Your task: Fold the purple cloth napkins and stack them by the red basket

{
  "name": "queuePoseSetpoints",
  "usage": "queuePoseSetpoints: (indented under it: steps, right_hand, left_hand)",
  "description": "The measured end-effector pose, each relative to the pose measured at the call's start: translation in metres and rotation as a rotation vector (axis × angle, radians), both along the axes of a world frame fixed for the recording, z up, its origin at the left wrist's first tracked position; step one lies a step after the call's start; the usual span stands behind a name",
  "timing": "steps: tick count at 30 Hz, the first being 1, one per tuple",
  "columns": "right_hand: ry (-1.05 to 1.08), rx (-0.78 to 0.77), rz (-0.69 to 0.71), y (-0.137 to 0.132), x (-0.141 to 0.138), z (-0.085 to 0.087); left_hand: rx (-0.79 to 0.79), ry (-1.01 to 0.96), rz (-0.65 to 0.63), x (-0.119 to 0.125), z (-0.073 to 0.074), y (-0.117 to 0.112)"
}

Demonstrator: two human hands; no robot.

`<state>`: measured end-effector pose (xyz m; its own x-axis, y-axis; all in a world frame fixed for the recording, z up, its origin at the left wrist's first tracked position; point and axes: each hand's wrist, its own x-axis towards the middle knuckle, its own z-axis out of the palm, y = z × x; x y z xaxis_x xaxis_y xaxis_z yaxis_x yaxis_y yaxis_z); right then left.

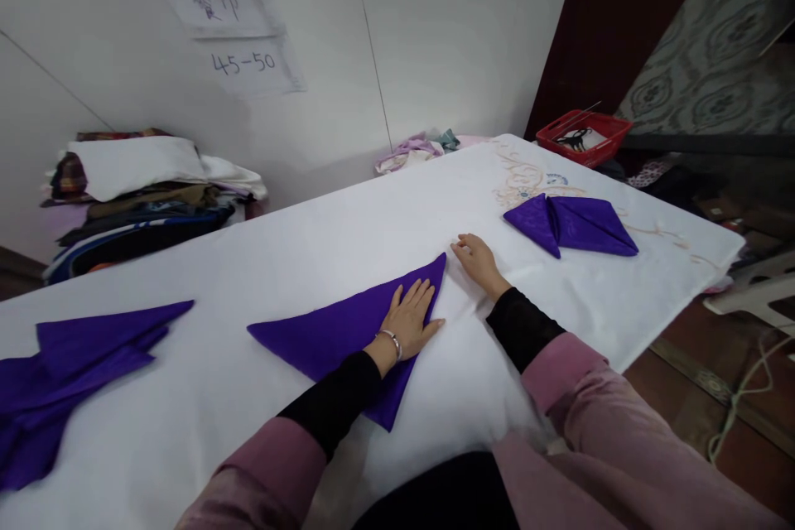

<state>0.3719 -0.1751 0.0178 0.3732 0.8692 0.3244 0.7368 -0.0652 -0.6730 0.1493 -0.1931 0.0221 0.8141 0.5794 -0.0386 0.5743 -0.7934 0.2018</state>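
Folded into a triangle, a purple cloth napkin (335,323) lies on the white tablecloth in front of me. My left hand (410,321) rests flat on its right part, fingers stretched out and thumb spread. Just off the napkin's far right corner is my right hand (479,261), its fingers loosely bent and apart, with nothing visible in them. A second purple napkin (590,224), folded into pointed shapes, lies farther right. To the left, more purple cloth (74,373) is loosely spread, running out of view.
Stacked clothes and fabrics (149,190) stand against the wall at the far left. A crumpled pink cloth (410,153) lies by the table's back edge. Beyond the far right end sits a red basket (584,141) with dark scissors. A white stool (758,290) stands on the floor at right.
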Motion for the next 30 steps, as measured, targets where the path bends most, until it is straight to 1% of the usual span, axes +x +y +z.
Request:
queuePoseSetpoints:
  steps: [3, 8, 12, 15, 17, 22, 26, 30]
  right_hand:
    - [-0.024, -0.087, -0.009, 0.0, -0.003, -0.002]
    - [-0.04, -0.166, 0.058, 0.002, -0.022, -0.004]
    - [0.021, -0.153, 0.103, 0.007, -0.026, -0.006]
    - [0.099, -0.097, 0.12, 0.011, -0.024, -0.007]
    - [0.111, -0.082, 0.12, 0.013, -0.023, -0.008]
    - [0.026, -0.154, 0.092, 0.014, -0.019, -0.014]
    - [-0.02, -0.174, 0.099, 0.015, -0.017, -0.017]
    - [-0.057, -0.184, 0.096, 0.013, -0.017, -0.015]
  left_hand:
    - [-0.007, -0.008, 0.016, -0.001, 0.0, 0.001]
    - [-0.017, -0.023, 0.016, 0.0, -0.001, 0.003]
    - [-0.019, -0.038, 0.02, -0.001, -0.002, 0.004]
    - [-0.02, -0.051, 0.039, -0.002, 0.001, 0.003]
    - [-0.002, -0.062, 0.048, -0.004, 0.003, 0.002]
    - [0.019, -0.054, 0.039, -0.004, 0.006, 0.0]
    - [-0.003, -0.02, 0.037, -0.003, 0.003, -0.003]
    - [0.015, -0.013, 0.027, -0.003, 0.001, -0.004]
